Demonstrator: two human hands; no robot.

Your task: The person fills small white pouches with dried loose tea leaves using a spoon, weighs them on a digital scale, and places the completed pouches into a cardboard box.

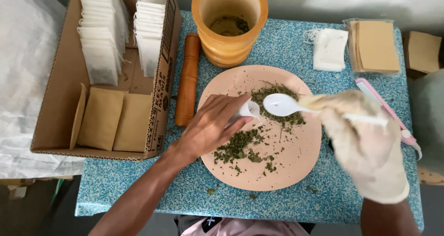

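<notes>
right hand (358, 125) holds spoon (282, 105) beside bag (249, 109).

Soft, even daylight fills the head view, bright but not harsh; it seems to come from the upper left, since the white sheeting (23, 55) at that edge washes out to near blank; shadows are faint, just a thin dark rim under the left hand (210, 125) on the pink plate (286, 171); the gloved right hand (365, 143) smears with motion blur, its edges melting; the white spoon (282, 105) catches a mild sheen and stays fairly crisp; the centre is sharp, dried leaves (240, 145) distinct; the table (138, 189) edges bow slightly with wide-angle distortion; the bottom corners sink into dimness.
</notes>
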